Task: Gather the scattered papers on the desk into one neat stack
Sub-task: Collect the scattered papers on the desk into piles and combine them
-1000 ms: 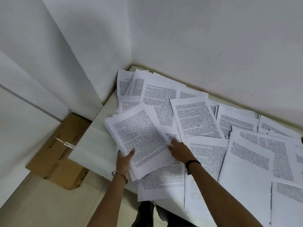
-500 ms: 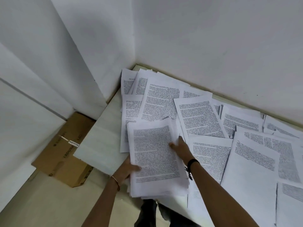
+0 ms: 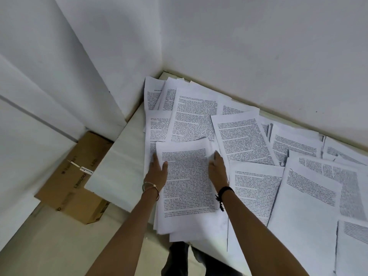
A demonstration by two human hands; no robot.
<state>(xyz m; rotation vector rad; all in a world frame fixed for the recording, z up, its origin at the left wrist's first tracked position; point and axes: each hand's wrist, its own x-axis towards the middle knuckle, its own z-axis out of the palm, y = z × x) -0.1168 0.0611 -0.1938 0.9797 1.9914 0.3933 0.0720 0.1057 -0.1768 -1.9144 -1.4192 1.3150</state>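
Stack (image 3: 187, 176): overhanging front edge of desk (image 3: 119, 166)
Left hand (image 3: 157, 170): flat, fingers straight, along left edge
Right hand (image 3: 218, 169): against right edge, grip unclear

White desk (image 3: 123, 162) in a corner — overlapping printed sheets (image 3: 245, 136) across it, a stack (image 3: 187, 180) at the near edge.

White papers (image 3: 247, 136) with black printed lines, pale desk (image 3: 119, 160), brown cardboard box (image 3: 79, 176), white walls (image 3: 258, 46).

Two hands (image 3: 157, 172) (image 3: 218, 170), one stack (image 3: 187, 180), one cardboard box (image 3: 73, 180), over a dozen overlapping loose sheets (image 3: 304, 206).
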